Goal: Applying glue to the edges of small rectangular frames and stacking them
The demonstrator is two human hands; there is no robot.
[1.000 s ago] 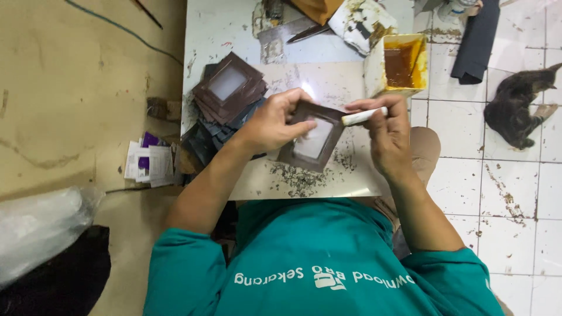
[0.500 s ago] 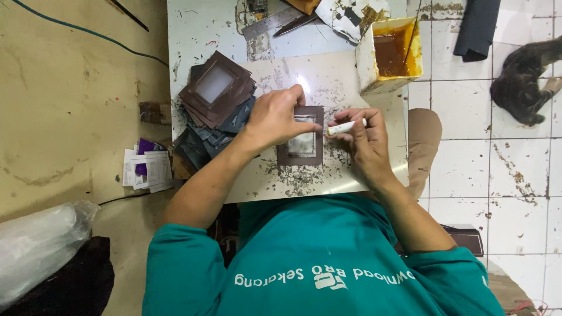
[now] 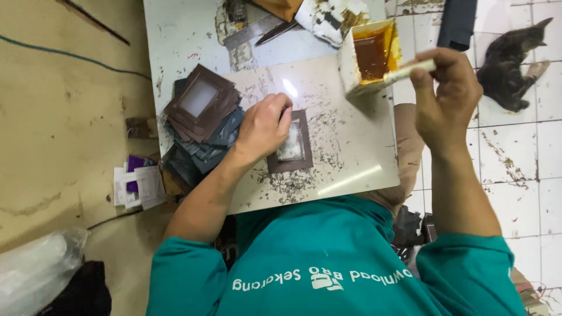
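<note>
Nearest us, our left hand presses flat on a brown frame piece lying on the board atop the table, its longer sides running away from us. Our right hand, closed around a brush, has lifted off the frame since a moment ago; the brush's long axis now points left, probably into the glue tub. A stack of frames lies left.

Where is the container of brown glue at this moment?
In the head view, the open container of brown glue stands at the upper right of the white board, just left of the right hand, which holds a brush at its rim.
</note>
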